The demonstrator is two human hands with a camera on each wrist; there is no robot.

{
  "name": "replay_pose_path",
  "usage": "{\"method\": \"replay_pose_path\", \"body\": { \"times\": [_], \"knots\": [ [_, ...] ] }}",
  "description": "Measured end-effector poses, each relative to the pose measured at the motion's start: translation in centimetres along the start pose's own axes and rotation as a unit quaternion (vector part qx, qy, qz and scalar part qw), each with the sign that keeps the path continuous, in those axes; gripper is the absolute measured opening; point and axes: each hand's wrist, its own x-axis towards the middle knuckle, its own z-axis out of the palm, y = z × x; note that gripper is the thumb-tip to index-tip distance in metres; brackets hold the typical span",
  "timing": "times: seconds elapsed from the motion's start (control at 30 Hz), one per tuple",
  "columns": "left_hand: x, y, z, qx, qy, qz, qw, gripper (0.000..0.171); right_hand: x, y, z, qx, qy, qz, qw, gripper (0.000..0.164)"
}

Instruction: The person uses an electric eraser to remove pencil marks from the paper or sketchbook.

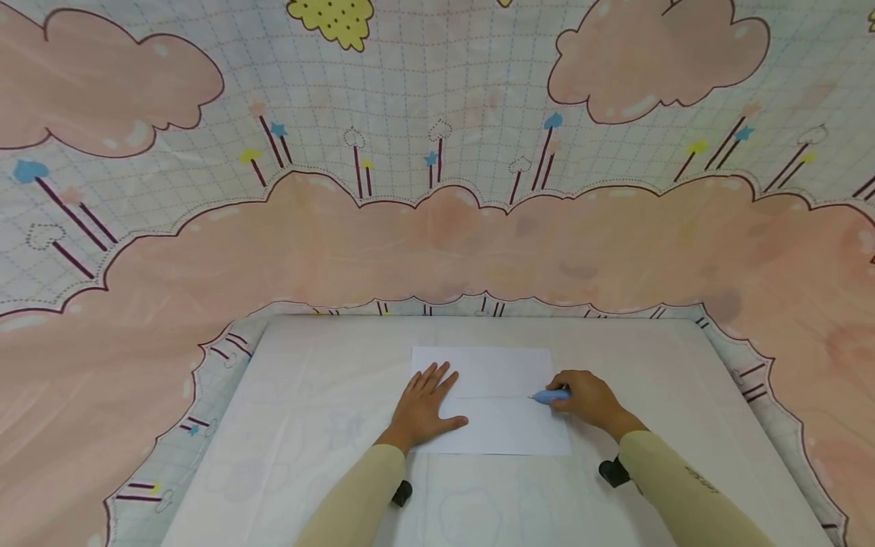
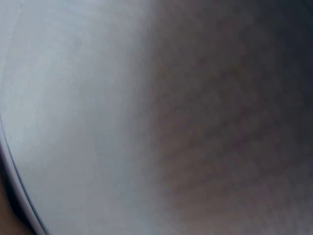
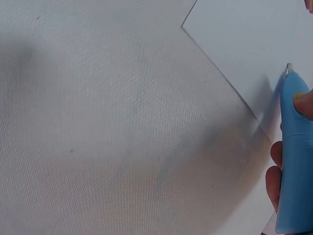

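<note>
A white sheet of paper (image 1: 502, 372) lies flat on the table, with a faint line across its middle. My left hand (image 1: 424, 406) rests on the sheet's left part, fingers spread and thumb pointing right. In the left wrist view the hand is only a dark blur. At the sheet's right edge, my right hand (image 1: 589, 396) grips a thick light-blue pen-shaped tool (image 3: 296, 161). Its slim metal tip points left over the paper, at the right end of the faint line. The thumb (image 3: 304, 104) presses on the tool's side near the tip; whether the tip touches the paper cannot be told.
A pale cloth covers the table (image 1: 307, 410). Behind it and at both sides hangs a printed curtain (image 1: 478, 251) with pink clouds. Small black devices (image 1: 614, 472) sit under both wrists, by the sleeves.
</note>
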Motion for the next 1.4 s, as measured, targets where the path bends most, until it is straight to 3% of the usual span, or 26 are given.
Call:
{"method": "replay_pose_path", "body": {
  "times": [1.4],
  "knots": [
    [0.0,-0.2,0.3,-0.005,0.000,0.001,1.0000,0.091,1.2,-2.3,1.4,0.020,-0.003,-0.016,1.000,0.025]
  ]
}}
